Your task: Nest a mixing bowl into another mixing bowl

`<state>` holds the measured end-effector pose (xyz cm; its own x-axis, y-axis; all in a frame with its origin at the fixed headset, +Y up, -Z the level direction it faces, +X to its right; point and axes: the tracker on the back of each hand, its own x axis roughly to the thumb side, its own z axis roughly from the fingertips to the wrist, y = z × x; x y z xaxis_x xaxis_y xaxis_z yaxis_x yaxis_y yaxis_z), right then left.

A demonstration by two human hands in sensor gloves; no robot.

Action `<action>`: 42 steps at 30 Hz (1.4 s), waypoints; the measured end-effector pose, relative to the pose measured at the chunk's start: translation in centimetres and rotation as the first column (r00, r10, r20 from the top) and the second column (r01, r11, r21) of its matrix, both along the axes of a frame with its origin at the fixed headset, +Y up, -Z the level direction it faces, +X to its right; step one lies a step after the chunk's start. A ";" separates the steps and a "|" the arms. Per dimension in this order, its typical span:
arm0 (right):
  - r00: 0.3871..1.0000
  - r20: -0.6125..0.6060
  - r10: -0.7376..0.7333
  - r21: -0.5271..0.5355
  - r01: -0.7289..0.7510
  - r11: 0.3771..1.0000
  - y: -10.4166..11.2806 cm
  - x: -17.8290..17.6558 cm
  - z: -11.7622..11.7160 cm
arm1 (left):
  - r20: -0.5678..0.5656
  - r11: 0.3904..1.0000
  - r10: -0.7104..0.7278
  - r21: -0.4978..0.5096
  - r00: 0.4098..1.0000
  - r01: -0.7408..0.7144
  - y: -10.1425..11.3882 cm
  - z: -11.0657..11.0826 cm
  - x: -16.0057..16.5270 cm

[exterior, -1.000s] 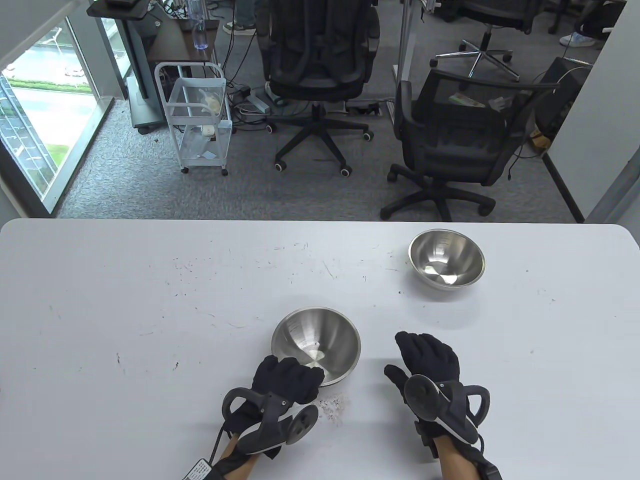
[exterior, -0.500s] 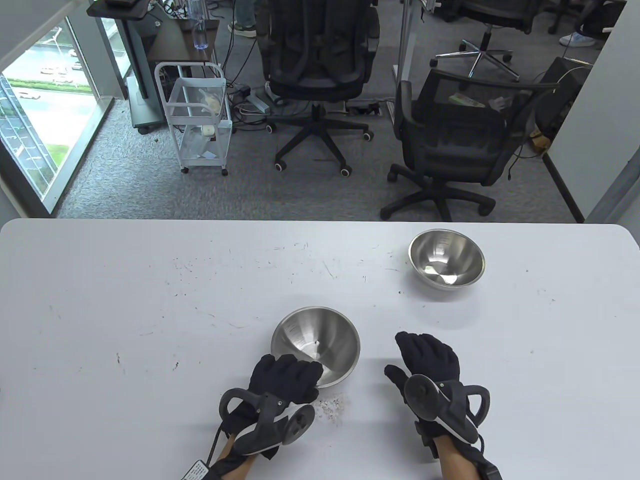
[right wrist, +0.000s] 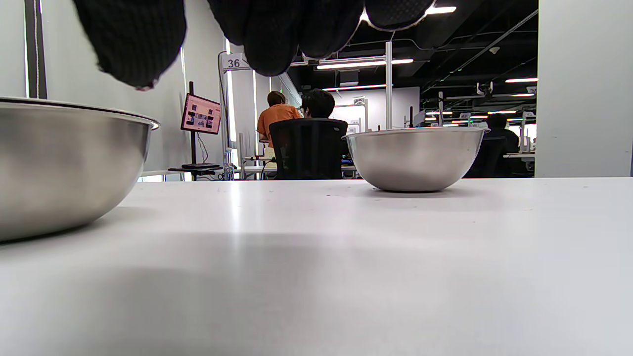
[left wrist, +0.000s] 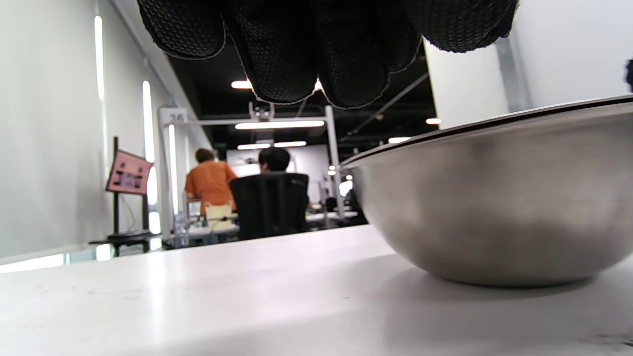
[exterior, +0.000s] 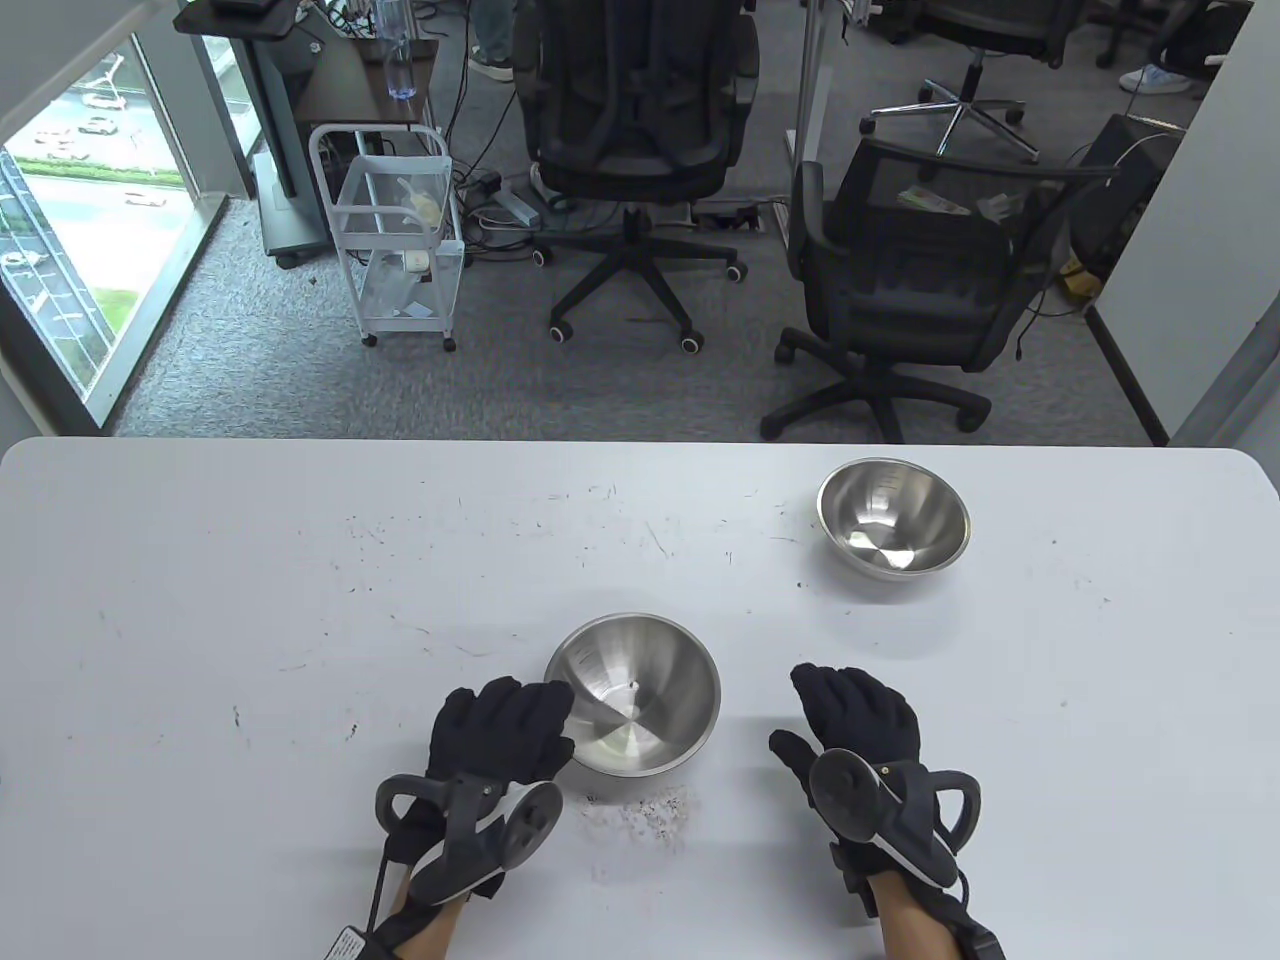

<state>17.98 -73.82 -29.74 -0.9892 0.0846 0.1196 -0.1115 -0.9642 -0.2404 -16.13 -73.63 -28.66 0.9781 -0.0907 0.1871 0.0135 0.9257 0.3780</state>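
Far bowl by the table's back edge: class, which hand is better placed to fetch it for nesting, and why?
Right, probably. The right hand lies open on the far bowl's side, nothing between them. The left hand is beside the near bowl, which stands between it and the far bowl.

Open table [exterior: 300,600] is lying between my right hand [exterior: 860,715] and the far bowl [exterior: 893,518]; the near bowl [exterior: 632,693] is crowding my left hand [exterior: 500,725].

Two gloved hands rest near the tabletop's [exterior: 200,600] near edge: the left hand [exterior: 497,735] left of centre, fingers [exterior: 540,705] loosely extended, holding nothing; the right hand [exterior: 860,720] right of centre, likewise empty.
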 end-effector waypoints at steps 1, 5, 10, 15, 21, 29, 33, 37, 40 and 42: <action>1.000 0.000 0.000 0.000 0.000 1.000 0.0 0.0 0.0 | -0.013 1.000 0.007 -0.002 1.000 -0.007 0.0 -0.1 -0.4; 1.000 -0.001 -0.002 0.000 0.002 1.000 0.0 0.0 0.0 | -0.056 1.000 0.006 -0.005 0.998 -0.006 -0.2 -0.3 -1.9; 1.000 -0.001 -0.005 -0.002 0.005 1.000 0.0 0.1 0.0 | -0.117 0.999 -0.037 0.004 0.992 0.038 -0.2 -0.4 -3.2; 1.000 0.000 -0.006 -0.005 0.006 1.000 -0.1 0.1 0.0 | -0.152 1.000 -0.028 -0.007 0.988 0.028 -0.5 -0.5 -4.4; 1.000 0.013 0.015 0.010 -0.015 1.000 0.1 0.2 0.0 | -0.173 0.999 0.001 -0.039 0.985 -0.008 -1.0 -0.9 -5.4; 0.994 0.102 0.048 0.036 -0.052 0.998 0.3 1.1 -1.4 | -0.181 0.999 0.042 -0.018 0.983 -0.046 -0.6 -1.0 -6.4; 0.985 0.167 0.044 0.040 -0.052 0.998 0.7 1.8 -3.4 | -0.165 0.997 0.075 -0.020 0.983 -0.080 -0.5 -0.9 -6.2; 0.972 0.212 0.100 0.028 -0.108 0.994 1.1 2.2 -5.7 | -0.148 0.999 0.052 -0.008 0.988 -0.054 -0.2 -0.8 -5.7; 0.958 0.249 0.145 0.007 -0.152 0.988 1.2 2.8 -7.6 | -0.142 0.998 0.065 -0.004 0.988 -0.066 -0.1 -0.6 -5.6; 0.951 0.266 0.161 -0.020 -0.161 0.987 1.2 3.1 -9.0 | -0.145 0.997 0.075 0.001 0.987 -0.076 0.0 -0.6 -5.8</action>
